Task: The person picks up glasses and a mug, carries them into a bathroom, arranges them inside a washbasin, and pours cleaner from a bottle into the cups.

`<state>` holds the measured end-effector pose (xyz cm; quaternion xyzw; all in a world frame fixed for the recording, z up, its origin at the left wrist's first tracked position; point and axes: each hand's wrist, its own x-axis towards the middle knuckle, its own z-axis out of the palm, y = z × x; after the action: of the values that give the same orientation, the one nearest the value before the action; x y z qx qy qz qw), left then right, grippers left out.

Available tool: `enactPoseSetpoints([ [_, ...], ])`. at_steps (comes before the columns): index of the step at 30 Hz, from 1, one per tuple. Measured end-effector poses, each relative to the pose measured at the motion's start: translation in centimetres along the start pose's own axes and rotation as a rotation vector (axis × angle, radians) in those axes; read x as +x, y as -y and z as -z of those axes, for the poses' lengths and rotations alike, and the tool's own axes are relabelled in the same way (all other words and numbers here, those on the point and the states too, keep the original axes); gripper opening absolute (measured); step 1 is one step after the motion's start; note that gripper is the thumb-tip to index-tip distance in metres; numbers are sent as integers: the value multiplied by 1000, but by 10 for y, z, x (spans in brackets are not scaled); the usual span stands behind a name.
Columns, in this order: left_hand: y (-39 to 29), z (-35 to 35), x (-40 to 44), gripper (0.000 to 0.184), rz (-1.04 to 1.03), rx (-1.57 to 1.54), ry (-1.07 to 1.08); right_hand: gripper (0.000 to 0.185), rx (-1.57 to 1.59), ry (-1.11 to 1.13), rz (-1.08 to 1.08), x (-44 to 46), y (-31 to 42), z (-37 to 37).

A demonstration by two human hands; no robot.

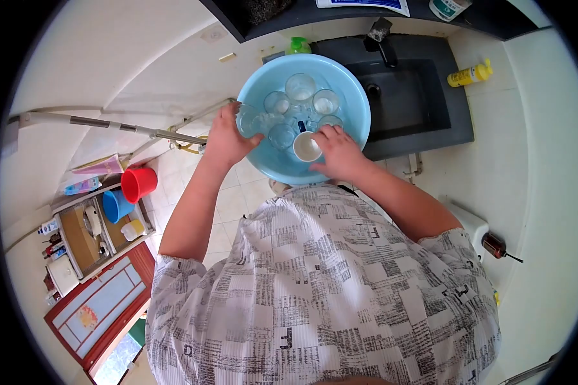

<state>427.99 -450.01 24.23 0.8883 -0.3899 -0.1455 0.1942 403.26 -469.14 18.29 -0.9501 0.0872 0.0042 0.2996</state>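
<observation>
A light blue basin [358, 96] holds several clear glasses, one of them a large glass [300, 87] at the back. Over the basin's left rim, my left hand [231, 138] is wrapped round a clear glass [246, 120] that lies tilted, its open end toward the middle. My right hand [340, 153] has its thumb and fingers around the right side of a white cup [307, 147] in the front part of the basin. Another clear glass [281, 136] stands just left of the cup, and one more [329, 122] is partly behind my right fingers.
A dark sink [398, 96] with a black faucet [384, 48] adjoins the basin on the right. A yellow bottle [470, 75] stands at its right edge, a green bottle [298, 46] behind the basin. Red [139, 185] and blue [117, 205] buckets are at the left.
</observation>
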Motion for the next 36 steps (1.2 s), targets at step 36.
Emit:
enactPoseSetpoints([
  [36, -70, 15, -73, 97, 219, -282, -41, 83, -122, -254, -62, -29, 26, 138],
])
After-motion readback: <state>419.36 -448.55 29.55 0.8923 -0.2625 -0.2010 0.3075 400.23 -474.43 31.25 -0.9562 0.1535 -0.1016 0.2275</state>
